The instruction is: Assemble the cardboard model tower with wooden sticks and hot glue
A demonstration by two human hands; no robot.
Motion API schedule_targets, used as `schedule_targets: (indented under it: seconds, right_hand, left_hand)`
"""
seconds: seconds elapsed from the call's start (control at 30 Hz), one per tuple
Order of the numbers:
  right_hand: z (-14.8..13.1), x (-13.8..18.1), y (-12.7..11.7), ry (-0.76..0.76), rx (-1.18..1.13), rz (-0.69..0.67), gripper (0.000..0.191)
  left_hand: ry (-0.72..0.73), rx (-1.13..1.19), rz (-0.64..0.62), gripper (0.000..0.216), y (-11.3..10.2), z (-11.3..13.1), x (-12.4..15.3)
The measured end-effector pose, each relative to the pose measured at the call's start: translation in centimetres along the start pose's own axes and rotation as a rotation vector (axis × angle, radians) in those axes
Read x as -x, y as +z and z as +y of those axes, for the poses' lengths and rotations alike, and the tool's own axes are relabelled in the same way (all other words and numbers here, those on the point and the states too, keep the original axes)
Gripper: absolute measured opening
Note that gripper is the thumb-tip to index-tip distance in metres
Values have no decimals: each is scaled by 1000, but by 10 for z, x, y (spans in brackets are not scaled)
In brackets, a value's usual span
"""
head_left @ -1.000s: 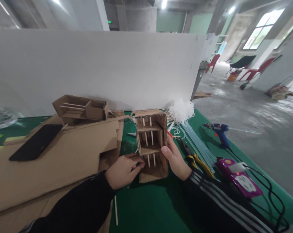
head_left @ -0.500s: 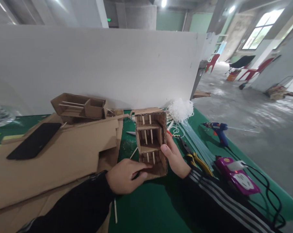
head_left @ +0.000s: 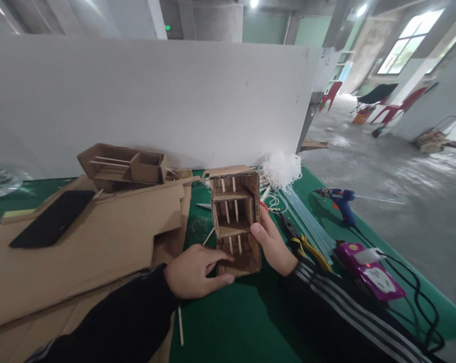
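A small cardboard box (head_left: 231, 231) stands upright in front of me, split into three stacked compartments with pairs of thin wooden sticks (head_left: 235, 211) in them. My right hand (head_left: 274, 243) grips its right side, thumb on the front edge and the other fingers hidden behind the wall. At the lowest compartment, my left hand (head_left: 197, 271) has its index finger inside on the floor panel and its thumb along the bottom front edge. The panel lies between that thumb and finger; the other left fingers are largely hidden.
Left lie cardboard sheets (head_left: 99, 267), a black phone (head_left: 53, 219) and another cardboard box (head_left: 124, 164). To the right are white string (head_left: 281, 170), pliers (head_left: 301, 242), clear glue sticks (head_left: 307, 222), a blue glue gun (head_left: 341, 201) and a purple power strip (head_left: 369, 272) with a cable.
My left thumb has stretched a little to the right along the box's bottom edge, and the index finger has shifted slightly inside the lowest compartment. The right hand keeps its hold.
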State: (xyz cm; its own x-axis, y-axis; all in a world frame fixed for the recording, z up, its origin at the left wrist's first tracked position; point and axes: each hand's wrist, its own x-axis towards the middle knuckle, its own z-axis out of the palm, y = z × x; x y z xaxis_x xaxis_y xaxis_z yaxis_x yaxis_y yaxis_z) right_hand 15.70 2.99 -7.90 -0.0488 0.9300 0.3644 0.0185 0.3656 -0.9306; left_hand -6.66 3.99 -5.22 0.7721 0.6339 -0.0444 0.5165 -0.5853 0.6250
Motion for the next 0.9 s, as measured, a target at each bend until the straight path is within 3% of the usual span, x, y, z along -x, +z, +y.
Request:
schedule_targets:
  seconds: [0.47, 0.9]
  right_hand:
    - [-3, 0, 0, 7, 22, -8, 60]
    - [0, 0, -1, -16, 27, 5, 61]
  left_hand:
    - [-89, 66, -11, 43, 1, 0, -1]
    - [-68, 124, -38, 47, 1, -1, -1]
